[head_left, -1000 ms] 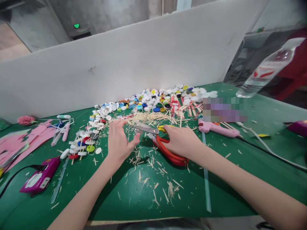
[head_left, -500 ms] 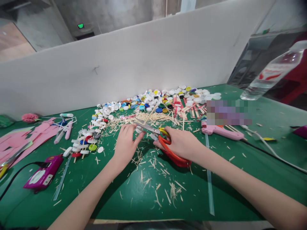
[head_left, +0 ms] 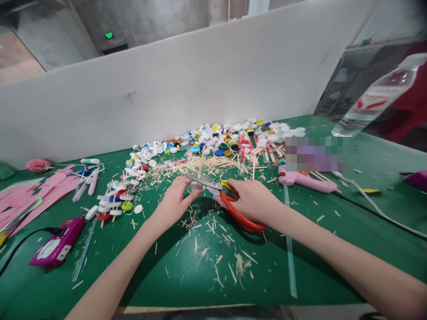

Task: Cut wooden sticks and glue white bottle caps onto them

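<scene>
Pinched in my left hand [head_left: 175, 198] is a white bottle cap [head_left: 196, 184], partly hidden by the fingers and blades. A thin wooden stick [head_left: 202, 162] rises upright from it. My right hand [head_left: 247, 198] is closed around scissors [head_left: 238, 215] with orange and yellow handles. Their metal blades point left and lie across the stick, close above the cap. Another whitish piece shows by my right fingertips, too covered to name. Wood slivers [head_left: 213, 226] are strewn on the green table below both hands.
Loose bottle caps [head_left: 208, 133] line the white partition [head_left: 200, 80]. Cap-and-stick assemblies [head_left: 115, 200] lie left, near a purple corded device [head_left: 58, 244] and pink paper [head_left: 50, 189]. At right are a pink glue gun [head_left: 308, 182], a glue stick [head_left: 290, 249] and a water bottle [head_left: 376, 98].
The wooden stick has turned from leaning right to nearly upright. The scissor blades have moved slightly and now cross it near the cap. Both hands keep their holds.
</scene>
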`<state>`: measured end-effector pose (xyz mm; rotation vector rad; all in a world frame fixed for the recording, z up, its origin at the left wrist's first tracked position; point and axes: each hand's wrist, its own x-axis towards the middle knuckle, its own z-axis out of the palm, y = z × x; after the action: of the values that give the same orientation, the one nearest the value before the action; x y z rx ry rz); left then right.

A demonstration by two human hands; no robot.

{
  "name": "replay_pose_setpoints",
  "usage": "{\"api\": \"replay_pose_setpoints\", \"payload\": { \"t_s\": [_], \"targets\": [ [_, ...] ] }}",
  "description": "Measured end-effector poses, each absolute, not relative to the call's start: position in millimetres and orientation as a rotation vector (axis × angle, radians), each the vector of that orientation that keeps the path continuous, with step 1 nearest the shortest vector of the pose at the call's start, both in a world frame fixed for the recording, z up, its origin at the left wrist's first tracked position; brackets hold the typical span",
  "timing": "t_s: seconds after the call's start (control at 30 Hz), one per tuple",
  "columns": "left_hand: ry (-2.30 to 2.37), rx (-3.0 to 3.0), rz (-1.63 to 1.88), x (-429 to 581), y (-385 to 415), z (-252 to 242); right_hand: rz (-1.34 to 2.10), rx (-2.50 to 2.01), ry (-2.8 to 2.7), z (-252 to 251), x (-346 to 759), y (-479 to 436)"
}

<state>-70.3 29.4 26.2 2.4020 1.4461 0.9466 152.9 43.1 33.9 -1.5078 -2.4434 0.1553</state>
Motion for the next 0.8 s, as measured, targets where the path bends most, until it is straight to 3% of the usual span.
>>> {"api": "replay_pose_setpoints", "payload": {
  "t_s": [0.27, 0.5, 0.63, 0.8],
  "targets": [
    [1.437, 2.345, 0.971, -67, 29, 20, 0.058, -1.566, -2.489, 37, 154, 41],
    [1.713, 2.482, 1.499, -77, 25, 26, -0.271, -1.501, -2.541, 38, 157, 43],
    [1.63, 2.963, 1.314, -72, 24, 33, -0.408, -1.353, -2.578, 36, 152, 37],
    [1.613, 3.091, 1.272, -66, 23, 34, -0.407, -1.236, -2.593, 28, 144, 30]
  ]
}}
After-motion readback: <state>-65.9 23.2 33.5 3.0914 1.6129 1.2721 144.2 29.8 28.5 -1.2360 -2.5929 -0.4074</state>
